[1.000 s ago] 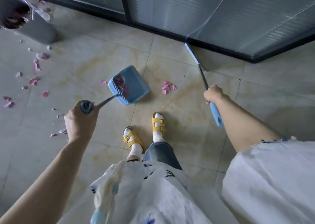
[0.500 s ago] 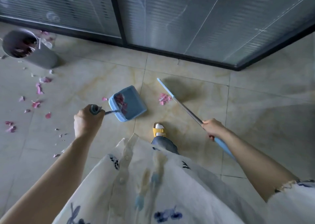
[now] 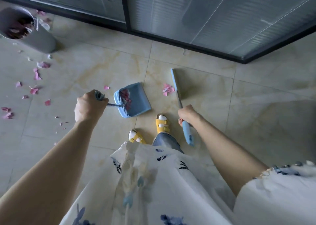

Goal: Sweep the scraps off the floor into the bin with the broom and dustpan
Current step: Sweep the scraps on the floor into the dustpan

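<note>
Holding crumpled pink scraps (image 3: 126, 98), wedge-shaped blue plastic dustpan (image 3: 140, 99).

a floor (image 3: 256, 113) of pale beige tiles, veined with yellow and crossed by thin grout lines, is seen, bounded at the far side by a dark frame (image 3: 188, 41). a grey bin (image 3: 39, 40) is stood on it at the far left, with pink scraps (image 3: 36, 74) scattered over the tiles near it and pale crumbs (image 3: 60, 123) strewn closer in. a blue dustpan (image 3: 138, 96), partly filled with scraps, is set on the tiles near the middle, with a single scrap (image 3: 106, 87) left just beside it. a small heap (image 3: 167, 89) is gathered against the head of the broom (image 3: 174, 81). two yellow sandals (image 3: 162, 126) are planted nearby.
</note>
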